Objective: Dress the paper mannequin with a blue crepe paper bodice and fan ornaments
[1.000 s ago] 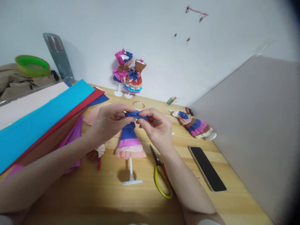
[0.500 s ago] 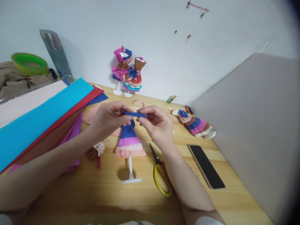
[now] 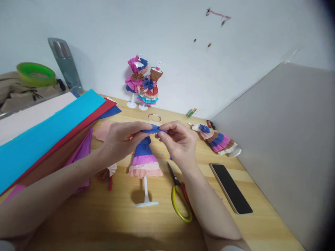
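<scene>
Between my two hands is a small folded strip of blue crepe paper (image 3: 154, 129), pinched at both ends. My left hand (image 3: 123, 141) grips its left end between thumb and fingers, and my right hand (image 3: 179, 143) pinches the right end. Below the strip, a miniature dress form lies on the table in a tiered paper dress (image 3: 145, 158) of blue, purple, cream and peach, its white stand (image 3: 146, 195) toward me. My hands hide its upper part. Open-handled scissors (image 3: 180, 195) with yellow and red grips lie beside my right forearm. A pleated brown and cream paper piece (image 3: 111, 170) is partly behind my left arm.
Stacked crepe paper sheets (image 3: 57, 118) cover the left side. Two dressed miniature forms (image 3: 149, 83) stand at the wall; another dressed form (image 3: 217, 139) lies at right. A phone (image 3: 231, 188), a bottle (image 3: 65, 64), a green tape roll (image 3: 36, 75) and a ring-shaped band (image 3: 154, 117) are also around.
The blue strip has turned and opened wider between my fingers, and my right hand has shifted slightly right. The whole view has moved a little, lowering the scene in the picture.
</scene>
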The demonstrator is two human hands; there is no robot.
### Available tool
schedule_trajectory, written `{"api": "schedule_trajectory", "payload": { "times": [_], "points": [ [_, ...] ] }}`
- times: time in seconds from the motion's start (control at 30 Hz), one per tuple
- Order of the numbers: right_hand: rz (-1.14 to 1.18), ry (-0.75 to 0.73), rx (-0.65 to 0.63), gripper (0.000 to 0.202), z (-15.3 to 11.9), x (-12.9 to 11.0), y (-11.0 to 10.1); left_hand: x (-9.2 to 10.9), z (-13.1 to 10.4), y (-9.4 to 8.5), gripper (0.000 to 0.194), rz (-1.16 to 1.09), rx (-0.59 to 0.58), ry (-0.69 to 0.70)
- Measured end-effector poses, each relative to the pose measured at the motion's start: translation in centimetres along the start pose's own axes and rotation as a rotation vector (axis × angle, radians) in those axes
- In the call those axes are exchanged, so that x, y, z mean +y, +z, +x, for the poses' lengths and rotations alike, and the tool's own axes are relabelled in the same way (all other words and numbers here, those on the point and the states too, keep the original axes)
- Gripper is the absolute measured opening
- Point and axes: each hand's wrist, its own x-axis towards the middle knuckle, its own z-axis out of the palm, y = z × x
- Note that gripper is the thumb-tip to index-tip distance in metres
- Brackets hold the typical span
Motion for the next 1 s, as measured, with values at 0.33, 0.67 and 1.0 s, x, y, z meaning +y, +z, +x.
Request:
{"api": "schedule_trajectory", "payload": {
  "times": [0.33, 0.67, 1.0],
  "points": [
    [0.000, -0.011, -0.027, 0.003, 0.1, 0.0, -0.2, 0.6, 0.5, -0.1, 0.010, -0.265, -0.044, -0.324],
    [0.065, -0.074, 0.031, 0.008, 0.4, -0.5, -0.3, 0.9, 0.4, 0.0, 0.010, -0.326, 0.029, -0.346],
    [0.078, -0.107, 0.072, 0.009, 0.8, -0.9, -0.3, 1.3, 0.5, 0.1, 0.011, -0.339, 0.083, -0.388]
  ]
}}
